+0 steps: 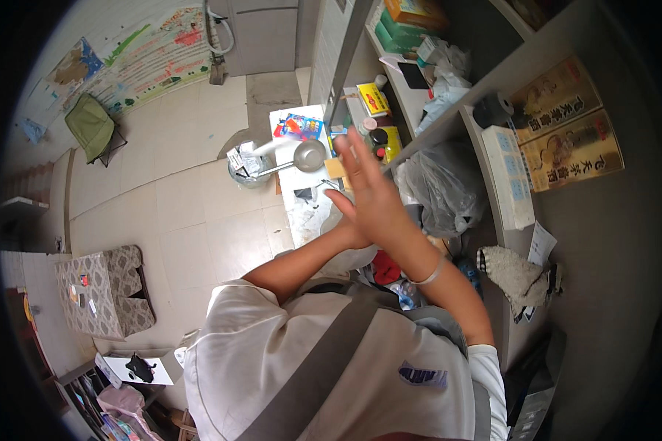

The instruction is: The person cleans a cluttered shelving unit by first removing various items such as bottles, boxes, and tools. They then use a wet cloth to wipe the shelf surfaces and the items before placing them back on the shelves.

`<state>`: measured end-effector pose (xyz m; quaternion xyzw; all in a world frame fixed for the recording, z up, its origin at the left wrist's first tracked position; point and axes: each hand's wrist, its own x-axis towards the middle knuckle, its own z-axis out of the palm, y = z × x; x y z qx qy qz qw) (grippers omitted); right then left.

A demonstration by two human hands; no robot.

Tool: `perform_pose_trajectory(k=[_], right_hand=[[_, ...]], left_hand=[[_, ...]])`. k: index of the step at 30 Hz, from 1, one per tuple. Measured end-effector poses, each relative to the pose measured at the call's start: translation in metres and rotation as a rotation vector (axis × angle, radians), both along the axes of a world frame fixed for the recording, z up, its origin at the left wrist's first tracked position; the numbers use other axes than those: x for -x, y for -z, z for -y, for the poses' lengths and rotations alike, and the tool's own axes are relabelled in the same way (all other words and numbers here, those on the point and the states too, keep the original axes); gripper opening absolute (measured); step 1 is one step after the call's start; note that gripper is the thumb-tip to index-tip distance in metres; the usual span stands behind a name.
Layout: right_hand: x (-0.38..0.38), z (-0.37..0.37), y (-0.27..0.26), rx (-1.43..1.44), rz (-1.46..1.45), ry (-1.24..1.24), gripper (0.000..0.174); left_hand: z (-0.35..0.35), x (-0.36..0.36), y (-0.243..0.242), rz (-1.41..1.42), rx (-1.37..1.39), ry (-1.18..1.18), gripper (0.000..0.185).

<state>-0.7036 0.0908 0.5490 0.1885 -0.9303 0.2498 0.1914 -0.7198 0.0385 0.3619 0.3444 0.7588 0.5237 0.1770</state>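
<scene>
My right hand [368,193] is raised in front of me with its fingers apart and nothing in it. A light-coloured band circles that wrist. My left hand [357,234] lies behind the right one, and they seem to touch near the palm; its fingers are hidden. Beyond the hands stands a white table [303,212]. On it are a small metal pan [309,156] with a long handle, a blue printed packet [304,127] and a yellowish block [335,168]. A blurred white streak crosses the view left of the pan; I cannot tell what it is.
Shelves at right hold a grey plastic bag [447,187], gold boxes [574,151], a white carton [507,176] and a fleecy cloth [513,278]. A lined waste bin [248,171] stands beside the table. Farther left are a green folding chair [90,128] and a cloth-covered table [102,286].
</scene>
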Motion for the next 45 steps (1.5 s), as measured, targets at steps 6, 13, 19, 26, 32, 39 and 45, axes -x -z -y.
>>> perform_pose_trajectory(k=[6, 13, 19, 26, 32, 39, 45], right_hand=[[-0.018, -0.005, 0.001, 0.120, 0.059, -0.051, 0.026], [-0.050, -0.036, 0.005, 0.029, 0.013, -0.003, 0.018], [-0.086, -0.067, -0.034, 0.051, -0.059, 0.224, 0.017], [-0.125, -0.134, -0.093, 0.054, -0.147, 0.897, 0.033], [-0.122, -0.175, -0.077, -0.078, 0.067, 0.974, 0.082], [-0.103, -0.178, -0.067, 0.047, 0.071, 0.941, 0.077], [-0.111, -0.173, -0.078, 0.209, 0.005, 1.043, 0.063]], left_hand=[[0.008, 0.015, 0.022, -0.070, -0.097, -0.066, 0.031], [-0.004, 0.007, -0.008, -0.073, 0.057, 0.110, 0.027], [-0.011, 0.012, 0.023, 0.102, -0.092, 0.104, 0.029], [-0.017, 0.017, -0.030, 0.187, 0.139, 0.166, 0.029], [-0.020, 0.011, -0.030, 0.132, 0.115, 0.188, 0.029], [-0.019, 0.007, -0.034, 0.177, 0.111, 0.198, 0.029], [-0.015, 0.011, -0.034, 0.210, 0.103, 0.193, 0.028]])
